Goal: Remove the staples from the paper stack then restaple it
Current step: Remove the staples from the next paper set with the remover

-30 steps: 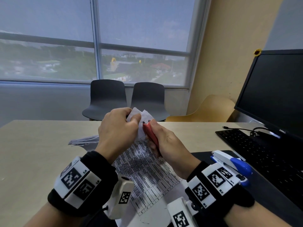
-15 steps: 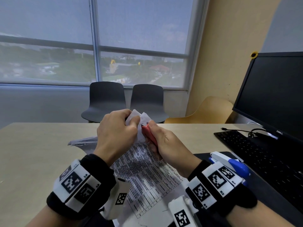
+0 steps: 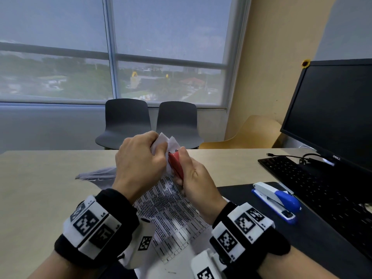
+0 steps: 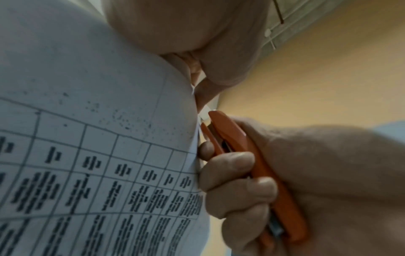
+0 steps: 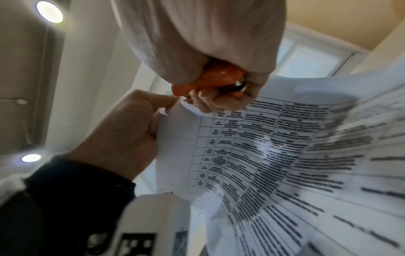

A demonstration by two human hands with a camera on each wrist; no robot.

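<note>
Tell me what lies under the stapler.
The stapler lies on a black mat that covers the table there. The mat directly beneath the stapler's base is hidden.

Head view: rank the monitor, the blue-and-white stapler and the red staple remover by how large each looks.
Largest to smallest as they appear:
1. monitor, though the frame edge crops it
2. stapler
3. staple remover, partly hidden inside the right hand, so its full size is unsure

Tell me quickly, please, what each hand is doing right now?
Left hand: pinches the corner of the paper stack.
Right hand: grips the red staple remover, its tip at that corner.
</note>
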